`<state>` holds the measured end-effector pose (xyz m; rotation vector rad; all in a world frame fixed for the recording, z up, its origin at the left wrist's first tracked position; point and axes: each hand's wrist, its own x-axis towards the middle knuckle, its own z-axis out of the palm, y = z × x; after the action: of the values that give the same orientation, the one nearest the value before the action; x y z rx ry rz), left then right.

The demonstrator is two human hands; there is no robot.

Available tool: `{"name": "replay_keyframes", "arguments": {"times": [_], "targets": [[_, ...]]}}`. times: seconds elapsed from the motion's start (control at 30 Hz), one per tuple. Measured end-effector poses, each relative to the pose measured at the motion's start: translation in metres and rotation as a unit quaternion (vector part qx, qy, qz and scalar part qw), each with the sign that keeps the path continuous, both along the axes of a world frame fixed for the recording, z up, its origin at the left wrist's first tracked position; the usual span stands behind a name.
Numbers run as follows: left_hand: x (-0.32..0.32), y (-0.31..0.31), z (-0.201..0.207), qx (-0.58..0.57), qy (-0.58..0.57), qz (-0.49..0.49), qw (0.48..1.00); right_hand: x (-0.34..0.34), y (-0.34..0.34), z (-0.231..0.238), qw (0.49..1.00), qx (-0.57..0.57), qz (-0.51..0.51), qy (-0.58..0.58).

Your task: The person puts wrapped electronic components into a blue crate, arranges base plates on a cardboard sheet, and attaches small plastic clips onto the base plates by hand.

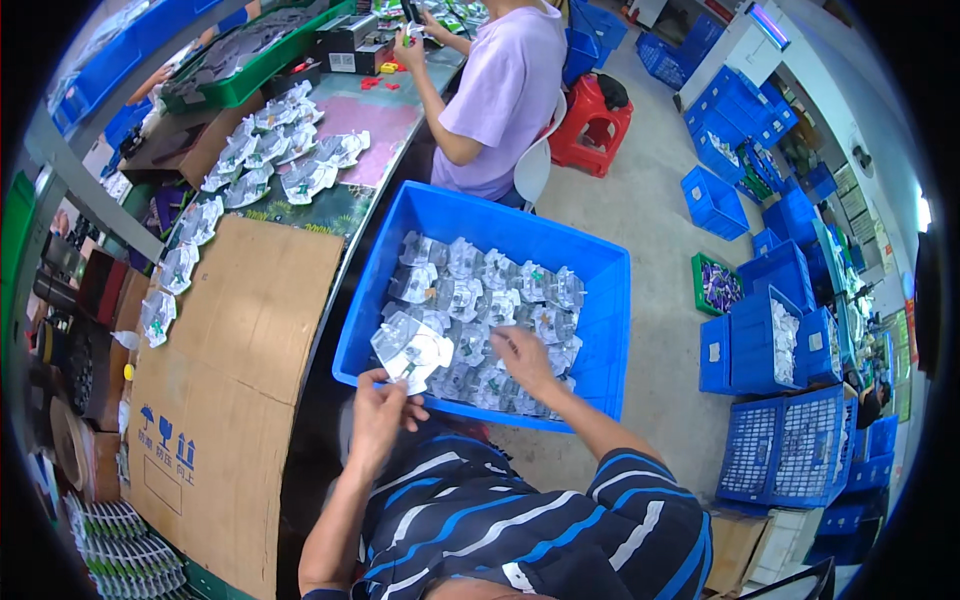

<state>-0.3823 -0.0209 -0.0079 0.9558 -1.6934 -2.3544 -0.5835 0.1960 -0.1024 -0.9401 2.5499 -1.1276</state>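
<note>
At the left, clear plastic parts point(312, 180) lie on the table point(375, 132) outside the rows, beside a cardboard sheet point(255, 310) printed with blue umbrella, glass and arrow symbols above characters. The left hand point(380, 412) pinches a single clear part point(410, 347) over the near-left of the blue bin point(602, 300), whose rows look nearly complete, though any layers beneath are hidden. The right hand point(526, 362) bends over those rows, whether grasping anything I cannot tell; farther right, a white label point(714, 352) on a bin is too small to read.
</note>
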Motion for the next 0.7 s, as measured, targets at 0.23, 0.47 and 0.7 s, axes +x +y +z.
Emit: {"name": "replay_keyframes", "arguments": {"times": [0.23, 0.47, 0.7], "targets": [[-0.038, 0.051, -0.043, -0.062, 0.007, -0.081, 0.995, 0.053, -0.012, 0.059, 0.963, -0.146, -0.096, -0.204], [-0.036, 0.068, -0.024, -0.093, -0.029, -0.244, 0.965, -0.033, 0.066, 0.008, 0.990, 0.051, -0.125, -0.042], [-0.012, 0.051, 0.000, -0.099, -0.031, -0.287, 0.952, -0.133, 0.102, -0.037, 0.931, 0.272, -0.185, 0.158]]}}
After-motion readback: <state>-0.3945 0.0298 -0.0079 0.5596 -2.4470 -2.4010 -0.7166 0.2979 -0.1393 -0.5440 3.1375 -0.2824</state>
